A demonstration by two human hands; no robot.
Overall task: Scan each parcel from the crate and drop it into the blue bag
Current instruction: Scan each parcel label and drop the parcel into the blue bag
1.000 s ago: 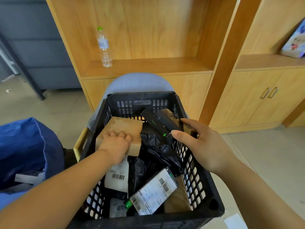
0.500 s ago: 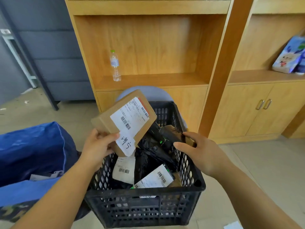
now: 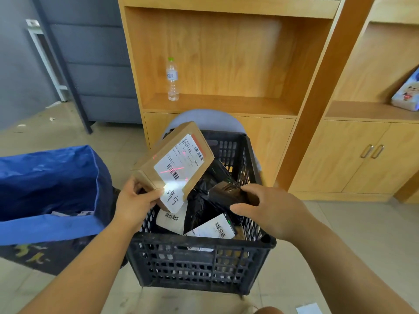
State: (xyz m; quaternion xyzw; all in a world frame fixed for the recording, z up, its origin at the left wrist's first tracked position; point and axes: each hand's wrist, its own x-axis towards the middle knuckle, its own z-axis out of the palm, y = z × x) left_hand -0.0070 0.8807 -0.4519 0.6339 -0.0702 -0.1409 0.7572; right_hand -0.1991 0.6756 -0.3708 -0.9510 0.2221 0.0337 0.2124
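— Starting with the head view: what is held by the left hand (image 3: 133,202)?
— A cardboard parcel (image 3: 148,169) is gripped at its lower corner and tilted above the black crate (image 3: 199,261); its label (image 3: 181,159) is crossed by red scan lines.
— And the right hand (image 3: 272,209)?
— A dark scanner (image 3: 226,193) is clasped over the crate (more parcels (image 3: 210,227) are seen inside). The blue bag (image 3: 52,177) is seen open, left of the crate.

left hand (image 3: 133,205) pinching; right hand (image 3: 274,211) curled, gripping
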